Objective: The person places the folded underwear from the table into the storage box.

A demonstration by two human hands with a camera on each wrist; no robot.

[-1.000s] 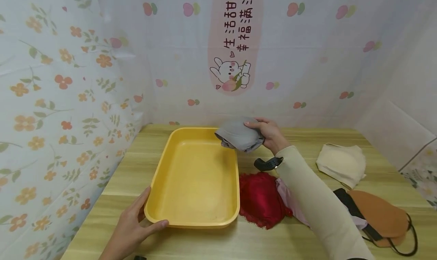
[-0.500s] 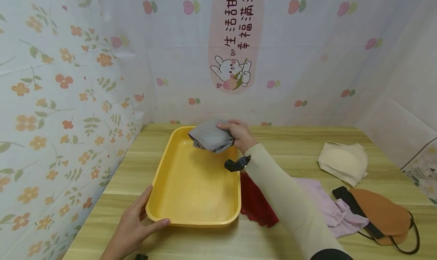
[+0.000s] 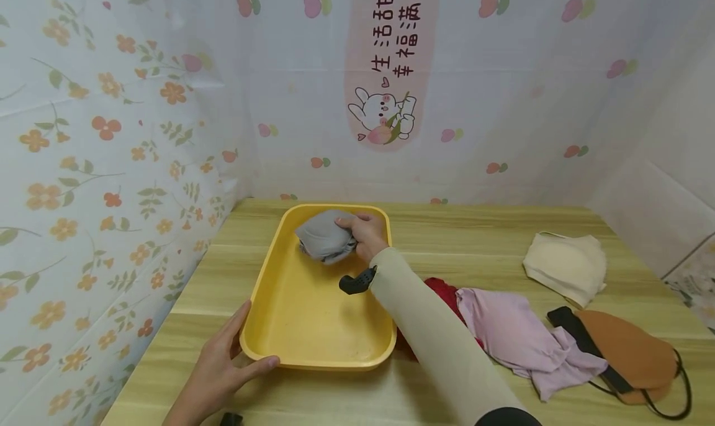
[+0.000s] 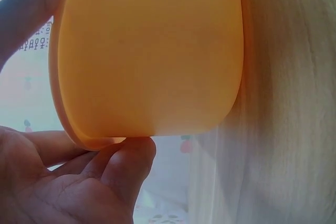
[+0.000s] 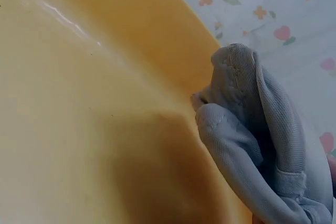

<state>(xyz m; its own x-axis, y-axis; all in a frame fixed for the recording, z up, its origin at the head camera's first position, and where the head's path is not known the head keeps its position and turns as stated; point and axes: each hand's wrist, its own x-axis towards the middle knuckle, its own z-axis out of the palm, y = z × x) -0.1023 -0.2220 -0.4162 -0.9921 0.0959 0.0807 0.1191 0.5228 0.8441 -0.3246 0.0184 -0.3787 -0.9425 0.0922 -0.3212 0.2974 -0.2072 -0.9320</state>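
Note:
My right hand [image 3: 365,235] pinches a folded grey bra [image 3: 324,235], thumb on top. The bra is inside the far end of a yellow plastic tub [image 3: 313,317]; in the right wrist view the grey bra [image 5: 247,129] casts a shadow on the tub's floor [image 5: 63,103], and I cannot tell whether it touches. My left hand [image 3: 220,364] holds the tub's near left corner, thumb at the front rim and fingers along the left side. In the left wrist view the fingers of the left hand [image 4: 79,182] press on the tub's outer wall [image 4: 152,56].
Right of the tub lie a red lace garment [image 3: 445,294], partly hidden by my right sleeve [image 3: 430,326], and a lilac garment [image 3: 508,326]. Farther right are a cream garment [image 3: 566,266] and a brown one [image 3: 625,351] with black straps. Patterned curtains [image 3: 290,103] enclose the wooden table [image 3: 475,233].
My right hand has carried the grey bra left from over the tub's right rim and lowered it inside the far end. The left hand keeps its hold on the corner.

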